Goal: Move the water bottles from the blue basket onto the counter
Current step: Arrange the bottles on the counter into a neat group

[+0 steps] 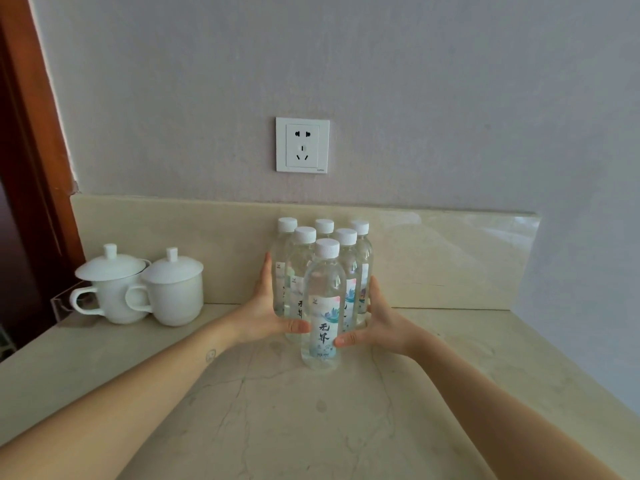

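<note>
Bottles: six clear water bottles (pixel 347 261) with white caps stand upright on the bench (pixel 311 427). They are packed touching in a triangle, three far, two in the middle, one near, and sit close to the far backsplash.
Front bottle: the front bottle (pixel 323 299) is nearest, with its printed label facing the camera.
Left hand: the left hand (pixel 268 313) lies flat on the cluster's left flank. Its fingers are straight and point away, and the thumb tip is on the front bottle.
Right hand: the right hand (pixel 375 320) is on the right flank with its thumb tip on the front bottle's label. Its fingers are partly hidden by the bottles.
Grip: both are spread apart and press the group from the sides, with nothing clenched.
Cups: two white lidded cups (pixel 138 289) stand side by side at far left, well apart from the bottles.
Wall: a white socket (pixel 302 145) sits above the bottles.
</note>
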The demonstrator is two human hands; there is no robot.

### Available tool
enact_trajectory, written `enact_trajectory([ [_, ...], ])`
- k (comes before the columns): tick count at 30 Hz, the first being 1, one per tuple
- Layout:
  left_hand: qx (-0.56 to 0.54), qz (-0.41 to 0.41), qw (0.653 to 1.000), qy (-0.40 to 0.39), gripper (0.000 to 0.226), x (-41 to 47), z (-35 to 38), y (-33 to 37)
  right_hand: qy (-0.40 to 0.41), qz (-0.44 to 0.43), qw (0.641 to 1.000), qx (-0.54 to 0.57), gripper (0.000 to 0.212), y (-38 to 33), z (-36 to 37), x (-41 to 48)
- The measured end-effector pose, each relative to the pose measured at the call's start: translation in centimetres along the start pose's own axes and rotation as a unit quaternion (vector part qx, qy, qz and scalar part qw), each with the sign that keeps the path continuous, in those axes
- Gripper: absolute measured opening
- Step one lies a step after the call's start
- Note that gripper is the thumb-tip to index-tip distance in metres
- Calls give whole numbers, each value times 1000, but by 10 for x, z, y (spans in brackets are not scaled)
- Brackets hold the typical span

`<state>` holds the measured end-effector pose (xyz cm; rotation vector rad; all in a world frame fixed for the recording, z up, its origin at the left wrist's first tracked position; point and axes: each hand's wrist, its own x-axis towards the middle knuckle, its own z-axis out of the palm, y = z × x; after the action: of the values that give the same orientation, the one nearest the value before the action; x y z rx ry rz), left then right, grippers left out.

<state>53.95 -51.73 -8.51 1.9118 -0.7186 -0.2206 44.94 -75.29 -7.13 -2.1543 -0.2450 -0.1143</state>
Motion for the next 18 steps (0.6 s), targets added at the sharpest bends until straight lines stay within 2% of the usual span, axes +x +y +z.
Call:
enact_trajectory([
  [10,28,3,1000,12,156,4,3,-5,-18,-29,999,3,110,0,-6,-1],
  [18,38,4,999,3,155,1,3,-2,-5,17,1000,8,130,5,0,-3],
])
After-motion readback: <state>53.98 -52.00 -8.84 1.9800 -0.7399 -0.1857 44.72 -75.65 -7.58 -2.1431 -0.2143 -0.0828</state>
